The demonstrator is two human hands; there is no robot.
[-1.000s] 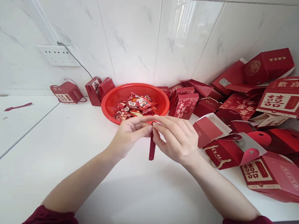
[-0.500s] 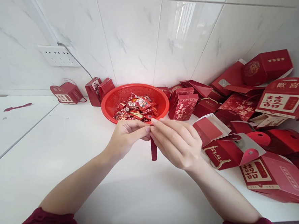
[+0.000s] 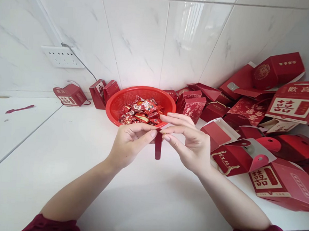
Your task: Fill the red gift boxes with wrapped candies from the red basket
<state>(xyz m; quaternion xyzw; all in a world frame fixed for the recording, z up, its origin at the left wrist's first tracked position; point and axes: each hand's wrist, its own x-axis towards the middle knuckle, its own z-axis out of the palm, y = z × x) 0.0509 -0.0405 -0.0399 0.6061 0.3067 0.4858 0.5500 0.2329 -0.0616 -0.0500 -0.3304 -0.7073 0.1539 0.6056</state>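
Note:
A dark red strip (image 3: 158, 149), like a narrow card strap, hangs down in front of the red basket (image 3: 112, 117). My left hand (image 3: 128, 141) pinches its upper end between thumb and fingers. From the other side, my right hand (image 3: 191, 145) has thumb and index finger pinched around a tiny gold-coloured piece (image 3: 164, 134) beside the strip's top; its other fingers are spread. The tiny piece is too small to name. Behind both hands, the basket holds several red-wrapped sweets (image 3: 144, 109).
Several red gift boxes (image 3: 283, 182) are heaped on the right. More boxes (image 3: 71, 95) stand left of the basket along the tiled wall. Another dark red strip (image 3: 20, 108) lies far left on the white table (image 3: 107, 203). A cable (image 3: 80, 64) runs down from the wall socket (image 3: 61, 57).
My right hand has turned and opened its outer fingers, uncovering the strip's upper part and the tiny gold piece. My left hand keeps its pinch on the strip.

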